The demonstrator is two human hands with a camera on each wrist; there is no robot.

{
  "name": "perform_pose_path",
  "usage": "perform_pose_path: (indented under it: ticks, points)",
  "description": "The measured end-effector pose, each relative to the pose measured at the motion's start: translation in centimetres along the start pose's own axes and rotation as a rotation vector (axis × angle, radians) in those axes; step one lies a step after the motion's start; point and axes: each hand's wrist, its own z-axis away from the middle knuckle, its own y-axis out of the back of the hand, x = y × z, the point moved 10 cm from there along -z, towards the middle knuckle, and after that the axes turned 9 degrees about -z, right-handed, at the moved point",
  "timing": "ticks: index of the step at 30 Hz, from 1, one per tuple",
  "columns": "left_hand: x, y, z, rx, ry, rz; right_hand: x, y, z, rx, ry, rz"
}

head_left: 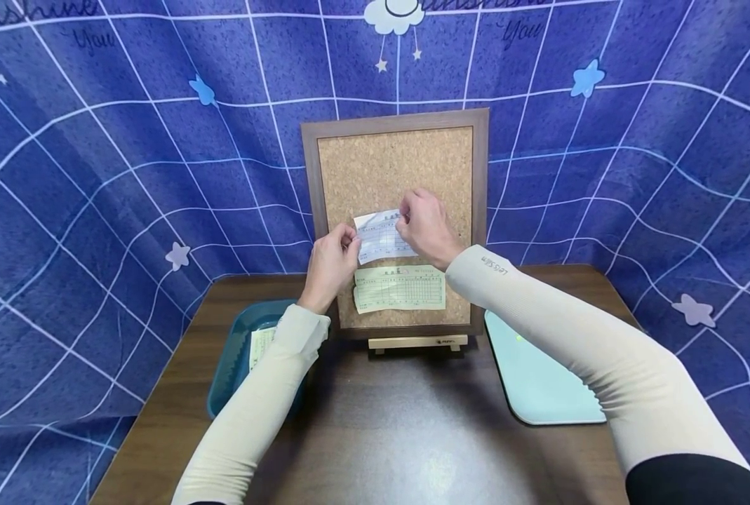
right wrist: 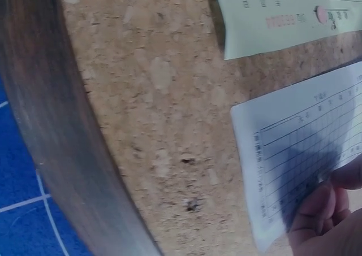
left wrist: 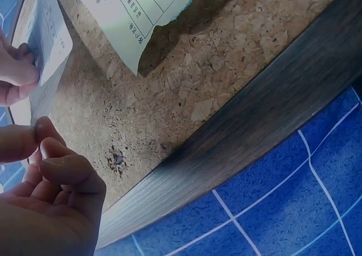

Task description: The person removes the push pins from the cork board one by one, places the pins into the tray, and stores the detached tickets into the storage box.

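Note:
A white printed slip (head_left: 381,238) lies tilted against the corkboard (head_left: 393,168). My left hand (head_left: 333,263) pinches its left edge between thumb and forefinger. Over the slip's upper right part, my right hand (head_left: 431,224) has thumb and forefinger pinched together at the paper. A tiny pale thing, apparently a pushpin (right wrist: 323,177), shows at those fingertips, mostly hidden. Below hangs a green printed slip (head_left: 400,289), held by a pink pushpin (right wrist: 321,14) near its top edge. In the left wrist view, the left hand (left wrist: 54,194) is close to the cork surface.
The framed board leans on a small wooden stand (head_left: 417,342) on the dark table (head_left: 406,421). At left, a teal bin (head_left: 223,372) holds a green slip (head_left: 259,345). A pale blue tray (head_left: 551,393) lies right, partly under my right arm. A blue curtain (head_left: 236,175) hangs behind.

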Motion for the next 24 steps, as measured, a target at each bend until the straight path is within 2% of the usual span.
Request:
perform_pose_path:
  ticks: [2, 7, 11, 18, 24]
  points:
    - [-0.1, 0.0, 0.0, 0.002, 0.003, -0.003, 0.0, 0.1, 0.0, 0.005, 0.028, -0.021]
    - [-0.4, 0.0, 0.0, 0.011, 0.006, -0.003, -0.1, 0.6, 0.2, 0.033, 0.169, -0.096]
    - [-0.6, -0.1, 0.0, 0.000, 0.016, 0.002, 0.1, 0.8, 0.6, 0.020, 0.246, -0.153]
    - [-0.8, 0.4, 0.0, 0.023, 0.007, 0.004, 0.3, 1.2, 1.5, -0.011, 0.322, -0.212]
    - [-1.6, 1.0, 0.0, 0.035, 0.024, 0.027, 0.3, 1.8, 2.2, -0.011, 0.352, -0.225]
